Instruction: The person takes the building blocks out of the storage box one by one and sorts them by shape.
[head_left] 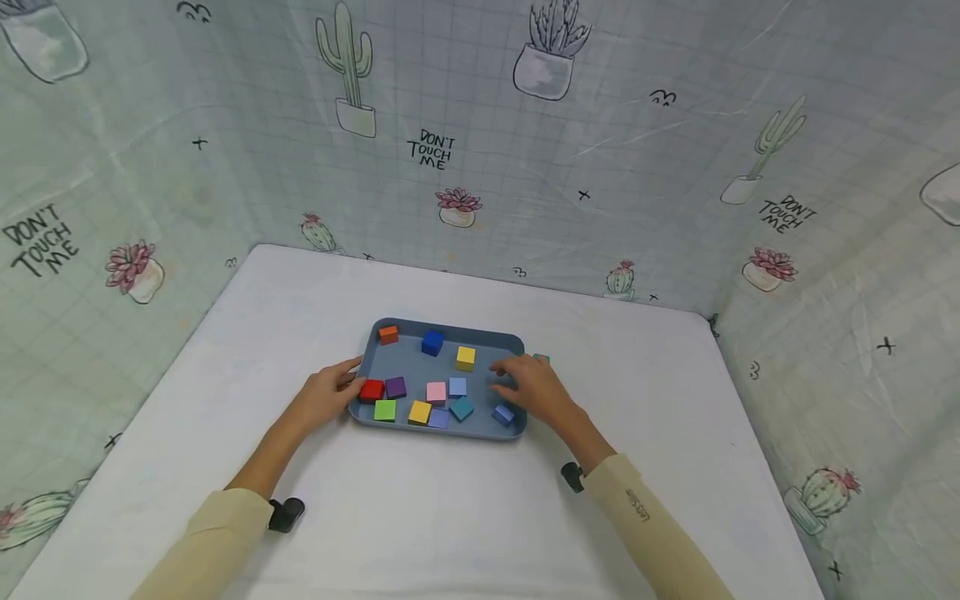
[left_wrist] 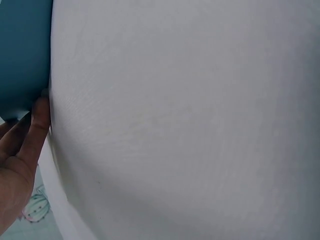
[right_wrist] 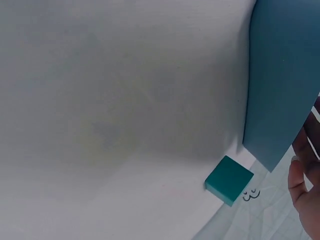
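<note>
A blue-grey tray (head_left: 442, 325) lies on the white table with several coloured blocks in it. My left hand (head_left: 324, 393) grips the tray's left rim, its thumb beside a red block (head_left: 372, 391). Over the right end of the tray my right hand (head_left: 536, 386) hovers with thumb and fingers apart, nothing visible between them. Closest to that hand inside the tray are a blue block (head_left: 503, 414) and a yellow block (head_left: 466, 358). A teal block (right_wrist: 229, 179) rests on the table outside the tray, mostly behind the right hand in the head view.
Also in the tray are orange (head_left: 387, 335), dark blue (head_left: 432, 342), purple (head_left: 395, 387), pink (head_left: 436, 393) and green (head_left: 385, 410) blocks, among others. The white table (head_left: 465, 508) extends around it, with a printed cloth (head_left: 495, 208) hanging behind and at the sides.
</note>
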